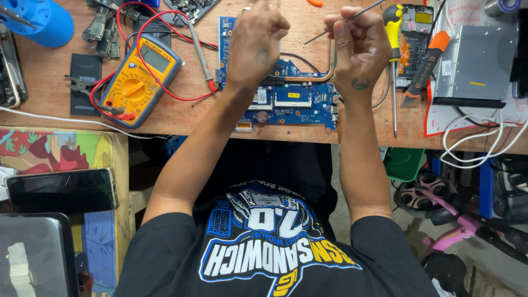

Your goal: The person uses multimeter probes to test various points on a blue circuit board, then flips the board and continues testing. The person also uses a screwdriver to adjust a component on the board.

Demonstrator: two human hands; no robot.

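Centrally, blue circuit board [286, 96] flat on wooden bench [181, 118], long axis left to right, directly beneath both hands | right hand [358, 52] fisted on thin metal rod [346, 22] slanting up-right | left hand [257, 41] curled shut, contents hidden, equally near | yellow multimeter [140, 80] left; screwdriver [394, 60] right.

A thin metal rod-like tool [342, 23] runs slantwise in the upper middle of the frame, from the closed right hand [358, 50] up toward the top right edge. Below both hands a blue laptop circuit board [289, 104] lies flat on the wooden bench, centre of the frame, with a copper heat pipe [308, 77] curving across its upper part.
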